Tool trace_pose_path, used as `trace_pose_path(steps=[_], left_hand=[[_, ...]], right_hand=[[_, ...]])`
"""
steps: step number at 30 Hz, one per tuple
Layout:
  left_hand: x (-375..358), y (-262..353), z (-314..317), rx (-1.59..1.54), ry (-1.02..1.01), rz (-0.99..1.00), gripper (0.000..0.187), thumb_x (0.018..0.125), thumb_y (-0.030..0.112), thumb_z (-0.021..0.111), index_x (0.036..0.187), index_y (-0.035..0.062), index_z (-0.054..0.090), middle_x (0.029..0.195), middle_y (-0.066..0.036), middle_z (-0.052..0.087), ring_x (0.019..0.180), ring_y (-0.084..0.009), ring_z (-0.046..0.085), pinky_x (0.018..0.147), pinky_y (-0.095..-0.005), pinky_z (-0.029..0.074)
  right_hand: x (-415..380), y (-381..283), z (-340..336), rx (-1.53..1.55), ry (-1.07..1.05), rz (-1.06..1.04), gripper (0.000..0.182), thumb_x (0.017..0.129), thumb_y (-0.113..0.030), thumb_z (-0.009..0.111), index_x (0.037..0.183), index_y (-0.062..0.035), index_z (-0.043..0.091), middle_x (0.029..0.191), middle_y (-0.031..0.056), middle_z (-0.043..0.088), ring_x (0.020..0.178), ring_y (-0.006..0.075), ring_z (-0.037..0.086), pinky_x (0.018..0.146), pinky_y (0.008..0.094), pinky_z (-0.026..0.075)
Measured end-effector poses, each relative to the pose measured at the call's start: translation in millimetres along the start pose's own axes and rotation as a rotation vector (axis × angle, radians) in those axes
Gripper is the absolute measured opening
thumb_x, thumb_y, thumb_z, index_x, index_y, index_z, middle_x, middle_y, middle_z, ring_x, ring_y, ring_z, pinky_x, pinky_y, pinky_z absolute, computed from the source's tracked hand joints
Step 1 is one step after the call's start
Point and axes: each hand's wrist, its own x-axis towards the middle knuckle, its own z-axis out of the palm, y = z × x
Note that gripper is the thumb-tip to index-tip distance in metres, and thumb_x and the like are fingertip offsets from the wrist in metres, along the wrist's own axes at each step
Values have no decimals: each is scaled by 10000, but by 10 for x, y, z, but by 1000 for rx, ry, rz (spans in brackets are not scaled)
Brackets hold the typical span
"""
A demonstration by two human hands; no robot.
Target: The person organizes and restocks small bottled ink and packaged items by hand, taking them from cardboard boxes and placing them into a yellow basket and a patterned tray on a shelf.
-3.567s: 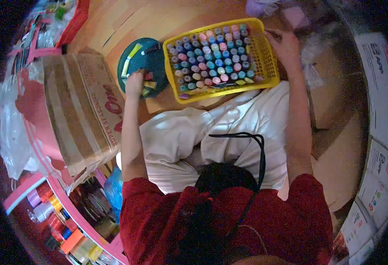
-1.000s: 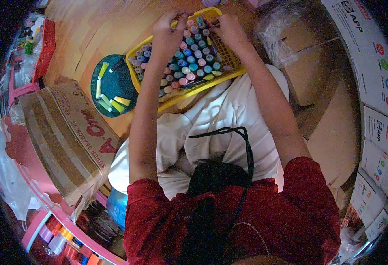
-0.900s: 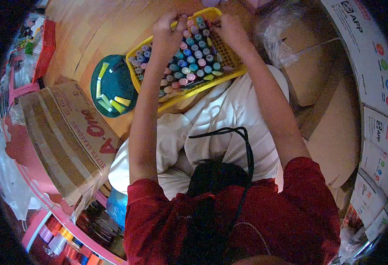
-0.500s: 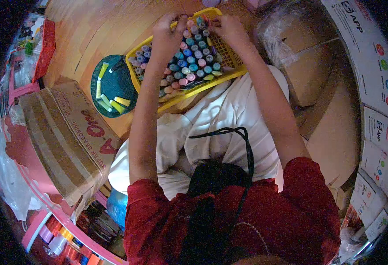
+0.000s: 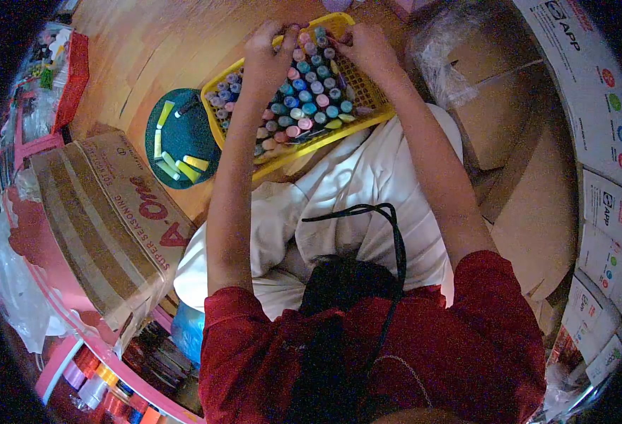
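A left hand (image 5: 268, 53) and right hand (image 5: 369, 51), fingers bent, meet the far end of a yellow basket (image 5: 311, 148) packed with upright markers (image 5: 299, 85); what either grips cannot be told. Yellow tubes (image 5: 196, 162) lie on a green disc (image 5: 185, 134) just beside it.

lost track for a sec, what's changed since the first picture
The left hand moved rightward from the green mat to the far side of the yellow basket; any grip is unclear. The right hand stays at the basket's right end; mat and basket stay side by side.
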Motion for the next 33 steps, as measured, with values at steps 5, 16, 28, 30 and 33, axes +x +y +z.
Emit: trace_pose_path(steps=[5,16,28,30,33], left_hand=[[-4,52,-11,-21,-13,-61,121,794,107,564,854,36,641,764,-140,611,736,-278,594,671,-352,455],[5,45,-5,-33,-32,-44,131,807,113,547,862,36,638,767,-137,615,740,-280,593,668,-351,457],[-3,-21,1,-9,-23,-39,144,806,140,552,851,35,639,769,-156,611,735,-309,583,674,-373,448],[1,-21,-1,-3,-22,-17,146,809,139,548,851,33,639,768,-154,611,738,-307,584,678,-370,449],[-8,-26,-15,28,-51,-30,160,823,148,540,878,25,626,800,-144,616,770,-275,591,700,-345,451]], right_hand=[[-15,-30,-52,32,-28,1,323,757,-334,618,748,-14,660,672,187,608,633,325,606,645,403,488],[-81,-130,-80,15,29,61,214,681,-182,686,760,12,642,725,211,609,710,358,605,665,430,494],[-86,-102,-108,-51,35,78,309,731,-289,648,736,20,629,717,220,602,707,359,600,673,428,480],[-93,-104,-134,-63,17,71,309,726,-288,655,744,19,630,736,222,603,724,359,598,674,428,479],[-108,-117,-165,-72,16,89,301,717,-277,665,762,19,634,760,228,603,750,357,597,680,429,477]])
